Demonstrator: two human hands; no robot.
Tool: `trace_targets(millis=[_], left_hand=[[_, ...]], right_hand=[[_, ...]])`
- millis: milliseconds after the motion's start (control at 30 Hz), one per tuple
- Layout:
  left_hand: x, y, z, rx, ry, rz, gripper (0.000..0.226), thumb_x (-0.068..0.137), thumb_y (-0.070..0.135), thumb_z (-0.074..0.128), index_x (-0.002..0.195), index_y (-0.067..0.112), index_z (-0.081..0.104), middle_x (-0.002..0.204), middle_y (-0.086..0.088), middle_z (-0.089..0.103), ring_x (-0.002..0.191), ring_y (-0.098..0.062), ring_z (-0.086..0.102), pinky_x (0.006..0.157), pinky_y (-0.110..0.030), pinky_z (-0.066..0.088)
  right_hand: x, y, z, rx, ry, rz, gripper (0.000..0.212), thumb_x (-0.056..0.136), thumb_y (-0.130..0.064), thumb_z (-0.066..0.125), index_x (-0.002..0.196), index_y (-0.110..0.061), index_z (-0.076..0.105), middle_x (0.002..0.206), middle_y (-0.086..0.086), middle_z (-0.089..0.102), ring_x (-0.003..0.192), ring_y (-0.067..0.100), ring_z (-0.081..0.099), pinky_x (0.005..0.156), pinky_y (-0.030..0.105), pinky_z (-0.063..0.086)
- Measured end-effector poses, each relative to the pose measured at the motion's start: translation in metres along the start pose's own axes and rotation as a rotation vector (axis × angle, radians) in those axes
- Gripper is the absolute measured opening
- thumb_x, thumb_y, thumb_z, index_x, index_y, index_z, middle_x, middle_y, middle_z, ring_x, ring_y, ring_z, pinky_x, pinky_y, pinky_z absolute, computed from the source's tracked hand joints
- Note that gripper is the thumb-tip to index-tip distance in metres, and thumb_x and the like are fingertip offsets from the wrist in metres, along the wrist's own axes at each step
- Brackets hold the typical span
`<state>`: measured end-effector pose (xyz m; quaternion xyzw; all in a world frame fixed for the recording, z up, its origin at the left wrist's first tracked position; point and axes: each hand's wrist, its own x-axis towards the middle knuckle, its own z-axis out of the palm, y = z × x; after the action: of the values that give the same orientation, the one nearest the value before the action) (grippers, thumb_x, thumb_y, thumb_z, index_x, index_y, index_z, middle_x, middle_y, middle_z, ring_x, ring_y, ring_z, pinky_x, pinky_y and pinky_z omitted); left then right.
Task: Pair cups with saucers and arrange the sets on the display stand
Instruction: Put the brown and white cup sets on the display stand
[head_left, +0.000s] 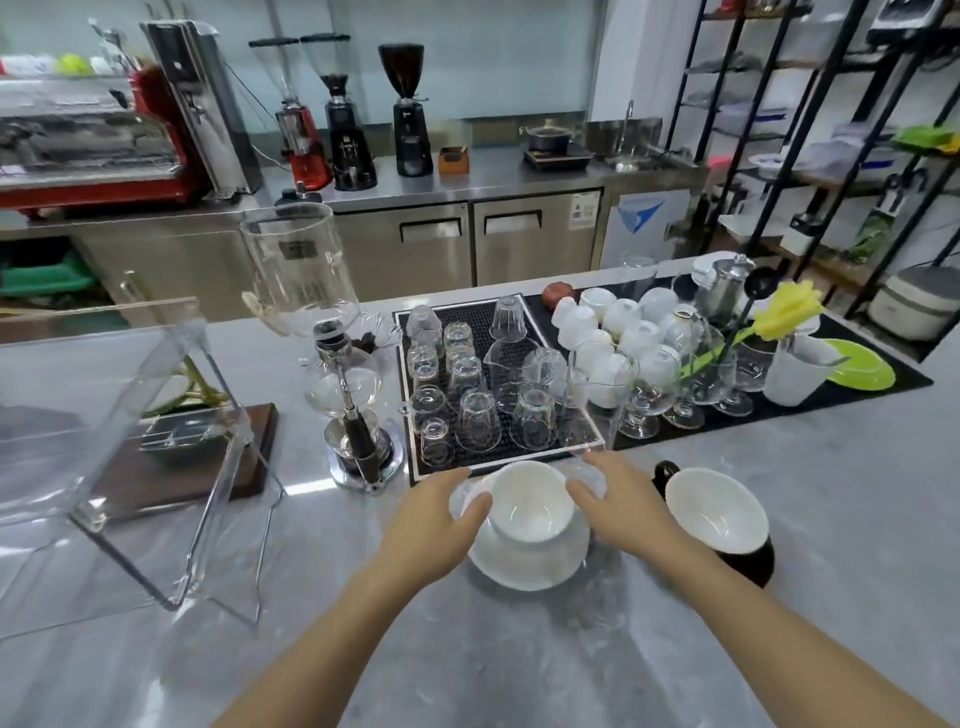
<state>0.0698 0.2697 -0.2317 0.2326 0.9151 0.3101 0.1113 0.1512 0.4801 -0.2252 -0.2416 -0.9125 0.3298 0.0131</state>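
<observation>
A white ceramic cup (530, 501) sits upright on a white round saucer (524, 564), both resting on the grey marble-pattern desk (467, 649) directly before the person. The left hand (434, 525) lies at the cup's left side, fingers (475, 506) loosely extended, the thumb touching the cup wall. The right hand (618, 506) lies at the cup's right side, fingers also extended and slightly spread, the thumb against the cup rim. Neither hand wraps around the cup; whether the lower fingers touch the saucer cannot be told.

Just right of the right hand stands a black ceramic cup with white interior (719, 519), handle turned away, on the desk and without a visible saucer.

To the left stands a clear acrylic display stand (156, 457), well apart from the cup set. Behind the cup lies a black rubber mat holding inverted clear glasses (483, 384). Right of it a cluster of inverted white cups (623, 332) sits on a second black mat. A glass siphon coffee maker (348, 374) stands between stand and glasses.
</observation>
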Motion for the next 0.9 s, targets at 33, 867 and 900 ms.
trace_targets(millis=[33,867,900], left_hand=[[0.002,0.0,0.004,-0.012,0.0,-0.014,0.046,0.097,0.04,0.057,0.136,0.015,0.059,0.14,-0.002,0.062,0.13,-0.019,0.055,0.099,-0.025,0.038],[0.002,-0.011,0.049,-0.809,0.012,-0.614,0.041,0.077,0.034,0.084,0.108,0.016,0.064,0.104,-0.008,0.075,0.089,-0.027,0.076,0.073,-0.043,0.065],[0.003,-0.012,0.049,-0.817,0.008,-0.62,0.039,0.077,0.033,0.085,0.106,0.016,0.064,0.103,-0.01,0.075,0.087,-0.029,0.076,0.071,-0.044,0.065]], right_hand=[[0.004,0.003,0.002,0.016,-0.021,0.015,0.054,0.095,-0.033,0.056,0.143,-0.009,0.046,0.141,0.01,0.054,0.123,0.024,0.055,0.096,0.028,0.039],[0.028,0.044,0.044,0.568,-0.117,0.262,0.05,0.081,-0.048,0.072,0.117,-0.015,0.06,0.111,0.006,0.065,0.095,0.018,0.064,0.075,0.03,0.052],[0.029,0.045,0.047,0.555,-0.112,0.265,0.051,0.08,-0.049,0.072,0.117,-0.015,0.062,0.111,0.006,0.066,0.096,0.02,0.065,0.079,0.033,0.053]])
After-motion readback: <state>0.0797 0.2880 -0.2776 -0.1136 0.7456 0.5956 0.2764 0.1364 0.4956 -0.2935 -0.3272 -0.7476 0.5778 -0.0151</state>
